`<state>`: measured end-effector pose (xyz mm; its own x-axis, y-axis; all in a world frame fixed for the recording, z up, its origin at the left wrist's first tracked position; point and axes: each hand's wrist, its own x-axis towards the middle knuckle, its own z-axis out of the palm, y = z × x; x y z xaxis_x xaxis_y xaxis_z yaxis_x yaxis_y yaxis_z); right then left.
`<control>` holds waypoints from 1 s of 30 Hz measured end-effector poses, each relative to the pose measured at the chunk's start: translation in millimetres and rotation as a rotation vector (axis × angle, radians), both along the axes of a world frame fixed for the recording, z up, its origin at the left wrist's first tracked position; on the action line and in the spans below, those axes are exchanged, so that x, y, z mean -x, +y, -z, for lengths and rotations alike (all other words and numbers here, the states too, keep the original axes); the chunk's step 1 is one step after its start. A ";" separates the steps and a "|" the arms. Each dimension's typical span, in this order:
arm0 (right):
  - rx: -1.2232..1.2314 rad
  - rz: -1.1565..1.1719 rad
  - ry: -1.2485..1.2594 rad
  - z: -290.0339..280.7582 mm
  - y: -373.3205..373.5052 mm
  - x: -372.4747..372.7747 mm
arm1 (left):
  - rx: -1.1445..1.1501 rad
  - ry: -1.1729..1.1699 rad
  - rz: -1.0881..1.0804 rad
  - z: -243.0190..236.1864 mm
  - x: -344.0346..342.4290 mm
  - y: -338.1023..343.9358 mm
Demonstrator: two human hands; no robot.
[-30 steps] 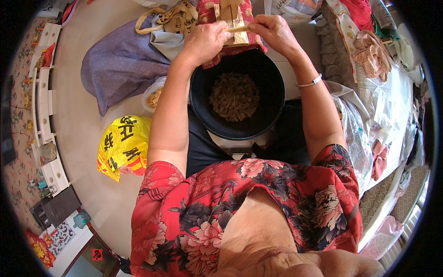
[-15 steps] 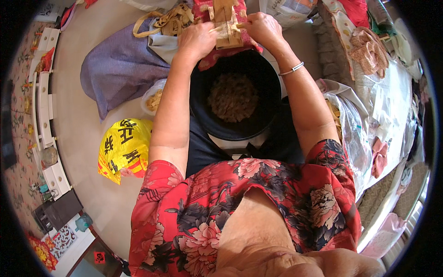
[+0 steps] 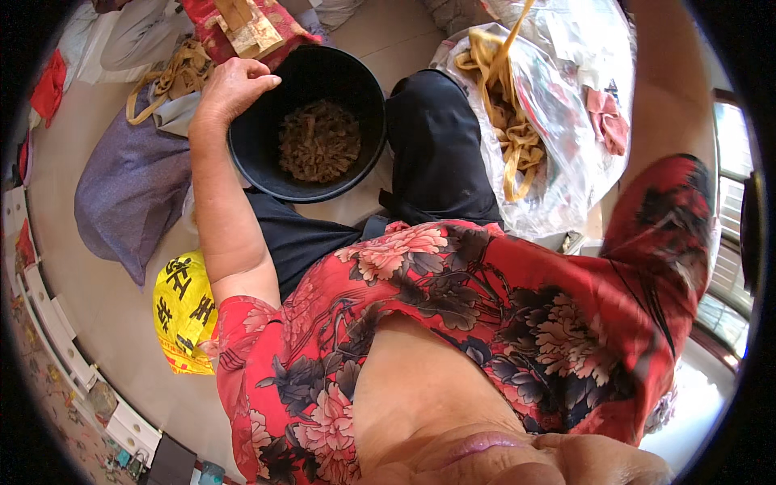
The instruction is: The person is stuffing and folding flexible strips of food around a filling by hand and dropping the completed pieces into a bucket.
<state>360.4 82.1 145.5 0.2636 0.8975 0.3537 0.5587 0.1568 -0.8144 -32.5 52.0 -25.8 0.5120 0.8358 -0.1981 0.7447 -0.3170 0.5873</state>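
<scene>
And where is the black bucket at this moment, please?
In the head view, the black bucket stands upper left of centre, below the red cloth and left of the right trouser leg; the left hand is by its upper-left rim.

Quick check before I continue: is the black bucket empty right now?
No, a heap of brown pieces lies at the bottom of the black bucket.

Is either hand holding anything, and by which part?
Nothing shows in the left hand; the right hand is out of view, so its hold cannot be told.
</scene>
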 end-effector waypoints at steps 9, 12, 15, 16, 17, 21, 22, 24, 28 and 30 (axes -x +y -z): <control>0.269 -0.275 -0.339 -65.4 -59.6 39.9 | -0.085 -0.083 -0.023 -4.4 -1.4 -15.0; 0.361 -0.443 -0.331 -64.4 -73.8 76.0 | 0.133 -0.667 -0.024 -20.4 -14.4 -19.2; 0.464 -0.590 -0.237 -46.5 -80.8 110.6 | 0.186 -1.072 0.056 -49.1 -50.0 -40.0; 0.495 -0.630 -0.189 -39.5 -80.5 123.5 | 0.163 -1.153 0.093 -58.3 -58.5 -45.6; 0.527 -0.663 -0.131 -29.7 -79.4 135.8 | 0.187 -1.173 0.129 -60.9 -64.1 -46.4; 0.512 -0.774 0.285 56.7 -63.9 186.8 | 0.074 -1.354 -0.118 -75.4 -91.7 -76.1; 0.553 -0.780 0.364 68.2 -70.0 198.0 | 0.063 -1.379 -0.163 -70.1 -80.8 -77.7; 0.512 -0.760 0.577 63.6 -104.0 187.8 | 0.138 -1.440 -0.225 -69.6 -90.0 -79.9; -0.052 -0.573 -0.048 124.8 -142.4 162.9 | 0.613 -1.975 -0.132 -82.1 -60.1 -62.0; 0.034 -0.481 -0.339 153.5 -154.6 142.9 | 0.543 -2.011 -0.107 -94.1 8.2 -31.0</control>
